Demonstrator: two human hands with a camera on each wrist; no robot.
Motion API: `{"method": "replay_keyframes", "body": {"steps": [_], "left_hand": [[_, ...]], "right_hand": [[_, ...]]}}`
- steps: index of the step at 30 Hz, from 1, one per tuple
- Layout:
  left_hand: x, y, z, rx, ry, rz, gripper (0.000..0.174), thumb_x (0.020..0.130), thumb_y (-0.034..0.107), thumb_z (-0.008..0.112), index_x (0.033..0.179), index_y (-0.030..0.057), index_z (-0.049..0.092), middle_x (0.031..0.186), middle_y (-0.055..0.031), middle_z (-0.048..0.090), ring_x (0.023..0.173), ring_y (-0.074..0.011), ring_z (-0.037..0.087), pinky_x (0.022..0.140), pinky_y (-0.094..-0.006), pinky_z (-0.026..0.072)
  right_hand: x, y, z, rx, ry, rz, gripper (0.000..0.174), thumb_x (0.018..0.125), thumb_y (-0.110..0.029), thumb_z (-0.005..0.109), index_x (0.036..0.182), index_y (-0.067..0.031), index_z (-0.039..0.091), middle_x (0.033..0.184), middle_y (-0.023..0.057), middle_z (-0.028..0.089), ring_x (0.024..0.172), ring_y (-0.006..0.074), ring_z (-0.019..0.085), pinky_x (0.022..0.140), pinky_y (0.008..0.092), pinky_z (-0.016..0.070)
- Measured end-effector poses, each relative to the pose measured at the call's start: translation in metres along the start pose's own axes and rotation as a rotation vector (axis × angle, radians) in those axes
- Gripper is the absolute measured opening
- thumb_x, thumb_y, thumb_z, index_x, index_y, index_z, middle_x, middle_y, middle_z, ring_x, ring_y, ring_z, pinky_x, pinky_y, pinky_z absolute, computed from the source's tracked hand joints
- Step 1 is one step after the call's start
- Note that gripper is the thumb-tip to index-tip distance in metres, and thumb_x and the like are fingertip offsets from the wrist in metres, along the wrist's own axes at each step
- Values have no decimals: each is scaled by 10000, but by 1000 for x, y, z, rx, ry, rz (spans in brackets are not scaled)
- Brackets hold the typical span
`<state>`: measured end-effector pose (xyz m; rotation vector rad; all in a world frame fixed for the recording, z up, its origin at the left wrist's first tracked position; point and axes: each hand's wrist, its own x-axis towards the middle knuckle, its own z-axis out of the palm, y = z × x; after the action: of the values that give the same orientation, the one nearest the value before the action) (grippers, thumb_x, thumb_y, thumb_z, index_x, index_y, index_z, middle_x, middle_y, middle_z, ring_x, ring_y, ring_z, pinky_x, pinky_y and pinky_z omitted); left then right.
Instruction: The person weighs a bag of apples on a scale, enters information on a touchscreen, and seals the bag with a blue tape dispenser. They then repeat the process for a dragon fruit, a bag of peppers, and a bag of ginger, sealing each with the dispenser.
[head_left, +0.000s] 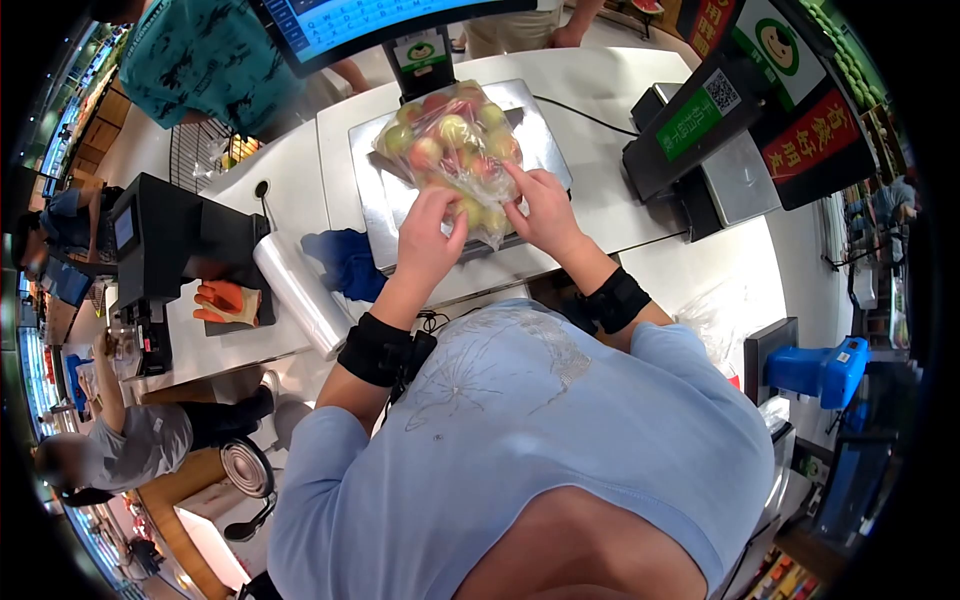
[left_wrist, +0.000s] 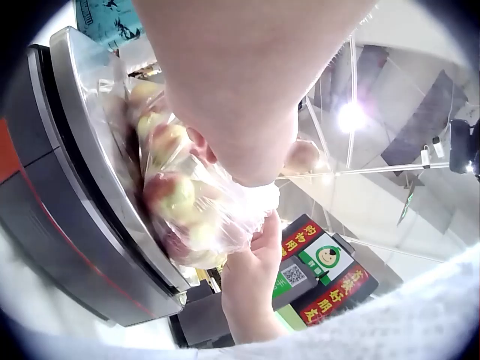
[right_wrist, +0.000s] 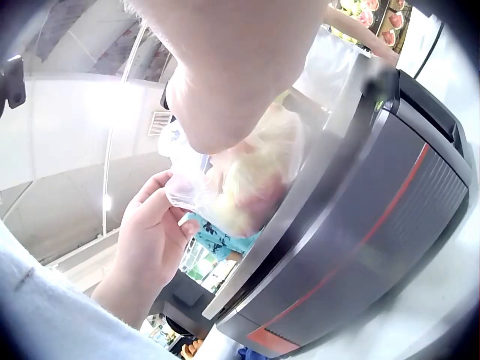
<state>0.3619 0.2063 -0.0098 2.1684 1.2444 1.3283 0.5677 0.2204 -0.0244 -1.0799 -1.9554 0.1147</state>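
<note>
Both the left hand (head_left: 430,238) and right hand (head_left: 545,212) pinch the fruit bag (head_left: 450,135) on the scale (head_left: 372,205), blue cloth (head_left: 345,262) beside.

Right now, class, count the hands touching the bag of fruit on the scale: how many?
2. The left hand pinches the near end of the bag of fruit on the scale; the right hand holds the plastic just to its right.

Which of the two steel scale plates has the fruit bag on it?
The centre plate, where left hand and right hand pinch the fruit bag; the plate at far right carries none.
</note>
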Motion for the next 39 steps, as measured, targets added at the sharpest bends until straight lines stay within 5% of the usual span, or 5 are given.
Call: {"method": "replay_keyframes", "body": {"steps": [6,12,24,30,39], "left_hand": [[-8,5,-3,-40,-77,-109,137,798,97,679,896,31,607,732,-68,609,603,-174,580,526,-293,454],[-20,16,-1,117,-755,-272,405,740,425,744,790,30,670,634,-84,636,574,-203,604,564,-302,478],[-29,7,28,-240,-845,-650,295,861,253,660,874,-41,682,649,-70,648,568,-121,620,573,-264,491],[-33,2,24,-212,-899,-662,275,875,223,609,828,-41,668,640,-75,649,558,-130,622,572,-281,490],[49,19,-83,-161,-1103,-599,311,910,266,593,760,-2,640,649,-39,632,552,-114,586,543,-265,475]], "right_hand": [[-3,9,5,-60,17,-72,599,739,-52,655,1320,-53,512,793,92,585,796,262,564,748,381,463],[-4,11,4,-40,-11,-85,607,730,-21,656,1315,1,498,818,112,603,796,292,572,716,371,459],[-23,11,-2,236,181,157,689,799,-110,680,1400,7,364,704,59,560,636,191,543,618,317,443],[-76,42,4,582,330,728,103,919,-111,591,949,-19,555,679,-38,492,626,43,444,557,211,373],[-112,61,-1,576,135,829,294,989,-230,504,757,-55,552,536,-29,453,479,49,406,458,216,316]]}}
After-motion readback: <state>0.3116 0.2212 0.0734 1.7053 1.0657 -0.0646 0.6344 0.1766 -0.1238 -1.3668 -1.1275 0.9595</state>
